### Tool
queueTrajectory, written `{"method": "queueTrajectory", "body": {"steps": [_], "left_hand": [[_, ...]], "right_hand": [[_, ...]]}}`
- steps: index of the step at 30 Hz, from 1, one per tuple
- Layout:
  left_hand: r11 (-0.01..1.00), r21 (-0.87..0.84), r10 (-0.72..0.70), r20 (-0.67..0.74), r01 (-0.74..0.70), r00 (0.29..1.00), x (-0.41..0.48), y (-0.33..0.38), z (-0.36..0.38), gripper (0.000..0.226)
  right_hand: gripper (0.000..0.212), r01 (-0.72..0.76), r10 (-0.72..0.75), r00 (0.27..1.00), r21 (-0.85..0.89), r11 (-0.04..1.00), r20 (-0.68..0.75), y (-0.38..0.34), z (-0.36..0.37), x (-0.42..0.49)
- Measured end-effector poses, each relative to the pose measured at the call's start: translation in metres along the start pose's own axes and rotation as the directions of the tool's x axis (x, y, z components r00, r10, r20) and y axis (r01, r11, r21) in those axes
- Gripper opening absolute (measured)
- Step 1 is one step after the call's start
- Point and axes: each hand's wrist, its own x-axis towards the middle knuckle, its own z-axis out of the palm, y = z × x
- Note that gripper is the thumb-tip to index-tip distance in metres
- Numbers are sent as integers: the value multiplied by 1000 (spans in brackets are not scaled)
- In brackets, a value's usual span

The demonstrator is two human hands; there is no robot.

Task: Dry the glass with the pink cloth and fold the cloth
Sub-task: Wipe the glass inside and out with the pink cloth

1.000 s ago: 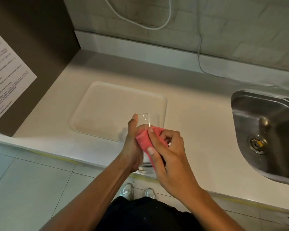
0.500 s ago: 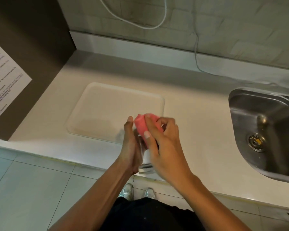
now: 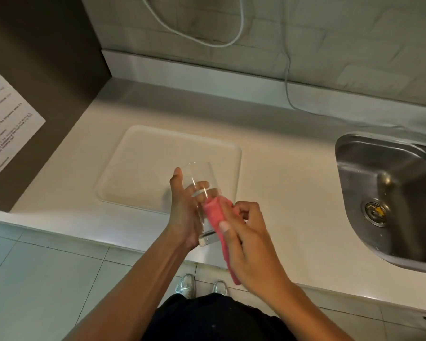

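I observe the left hand (image 3: 182,212) wrapped around the glass (image 3: 201,193), fingers curled behind it and visible through the clear wall, thumb laid along the near side. The glass is held off the counter (image 3: 288,193), tilted with its open rim away from me and its thick base toward me, over the front right corner of the pale tray (image 3: 138,173). The right hand (image 3: 246,239) pinches the pink cloth (image 3: 215,215), thumb lying along it, and presses it against the right side of the glass. A tail of cloth hangs below the palm, past the counter edge. The steel sink (image 3: 391,193) sits well to the right. A white cable (image 3: 287,77) runs down the tiled wall to the counter
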Motion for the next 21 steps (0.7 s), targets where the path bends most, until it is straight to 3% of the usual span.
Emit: {"method": "queueTrajectory", "body": {"steps": [2,5,10,15,21], "left_hand": [[999,-13,-36,-4,36,999,-3,-3,4,83],[999,-6,-34,19,34,999,-4,-3,4,86],[1000,22,-15,-46,16,999,-3,-5,13,97],[986,162,70,-176,-42,982,2,-4,18,79],[969,241,76,-74,-57,994,-9,-11,21,78]], "right_hand": [[37,-137,137,991,138,981,10,4,-7,10],[33,-118,122,992,178,977,-9,-1,-10,10],[52,-103,113,991,123,987,-72,-7,-9,6],[51,-10,7,991,-18,1000,-133,-6,-4,8],[53,12,-36,986,-144,989,-165,-4,7,16]]}}
